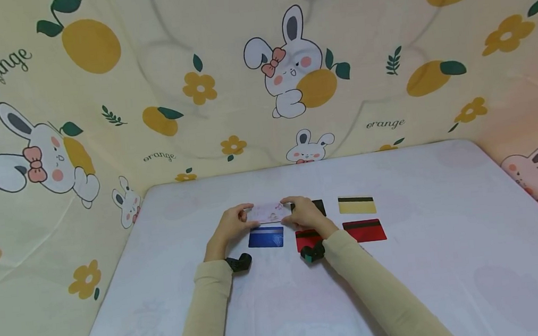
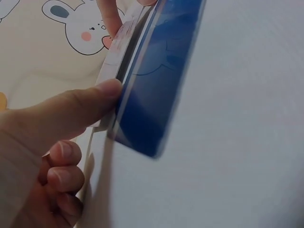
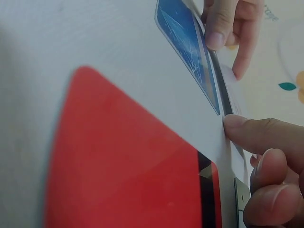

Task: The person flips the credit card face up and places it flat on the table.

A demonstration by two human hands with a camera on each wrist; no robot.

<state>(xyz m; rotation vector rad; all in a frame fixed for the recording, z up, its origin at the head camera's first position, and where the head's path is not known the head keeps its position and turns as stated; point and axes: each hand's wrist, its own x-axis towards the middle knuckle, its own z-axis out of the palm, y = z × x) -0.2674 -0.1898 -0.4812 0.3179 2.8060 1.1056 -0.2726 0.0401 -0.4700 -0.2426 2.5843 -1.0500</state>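
Note:
A pale pink card with a printed pattern (image 1: pixel 267 212) lies flat between both hands at the far middle of the table. My left hand (image 1: pixel 230 226) holds its left end, thumb at the near edge and index finger at the far edge. The right hand (image 1: pixel 308 215) grips the other end in the same manner. Just in front of it is a blue card (image 1: pixel 266 237) with a dark stripe, close by the left thumb (image 2: pixel 107 92) in the left wrist view. A black card (image 1: pixel 319 206) is partly hidden behind the right hand, and a red card (image 3: pixel 128 156) lies below that wrist.
To the right lie a gold card (image 1: pixel 356 206) with a dark stripe and another red card (image 1: pixel 364 231). A pale cloth covers the table (image 1: pixel 432 282). Behind it hangs a cream curtain (image 1: pixel 218 23) printed with rabbits and oranges.

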